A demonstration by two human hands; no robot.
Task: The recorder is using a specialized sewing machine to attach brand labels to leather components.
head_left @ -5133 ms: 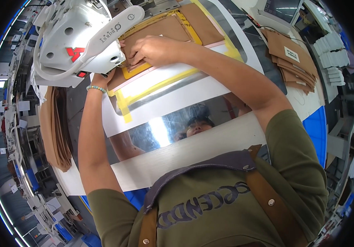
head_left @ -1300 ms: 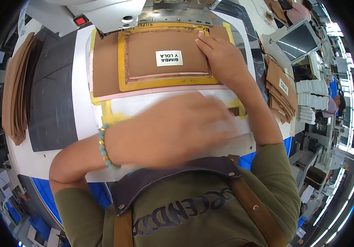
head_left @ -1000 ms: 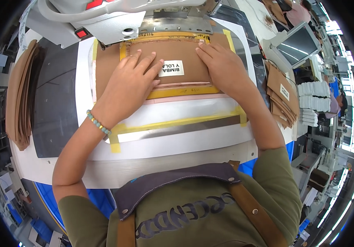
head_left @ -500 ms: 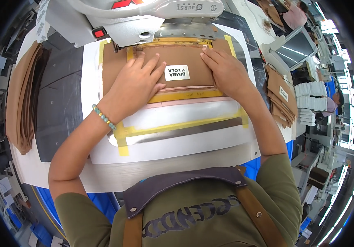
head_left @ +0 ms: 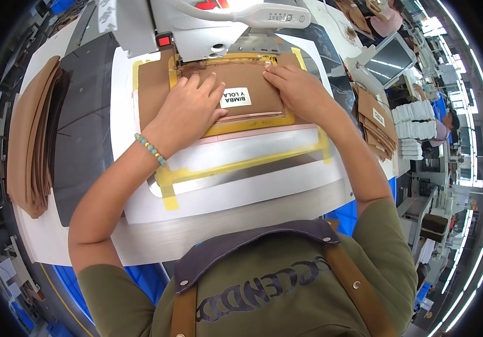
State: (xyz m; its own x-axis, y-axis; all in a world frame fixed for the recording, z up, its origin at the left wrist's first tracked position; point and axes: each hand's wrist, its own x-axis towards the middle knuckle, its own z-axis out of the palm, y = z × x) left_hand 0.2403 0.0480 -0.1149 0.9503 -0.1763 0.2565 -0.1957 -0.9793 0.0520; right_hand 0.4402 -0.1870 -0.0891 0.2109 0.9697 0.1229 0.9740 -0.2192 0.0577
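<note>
A brown flat panel point(head_left: 154, 92) lies under a yellow clamp frame point(head_left: 252, 122) below the white head of a sewing machine point(head_left: 196, 39). A white printed label point(head_left: 236, 97) sits on the panel's middle. My left hand point(head_left: 193, 106) rests on the panel and the frame's left part, left of the label, its fingers spread. To the right of the label, my right hand point(head_left: 297, 90) lies with its fingers stretched toward the frame's upper right corner. Neither hand visibly grips anything. The machine head covers the panel's far left edge.
A stack of brown panels point(head_left: 31, 146) stands at the left, another brown stack with a label point(head_left: 369, 118) at the right. Behind that are white bundles point(head_left: 412, 123) and a tilted screen point(head_left: 388, 60). Yellow tape point(head_left: 241, 163) borders the white sheet. Other people work at far right.
The panel and frame appear further left relative to the machine head, with both hands still on them. The whole view has also shifted slightly.
</note>
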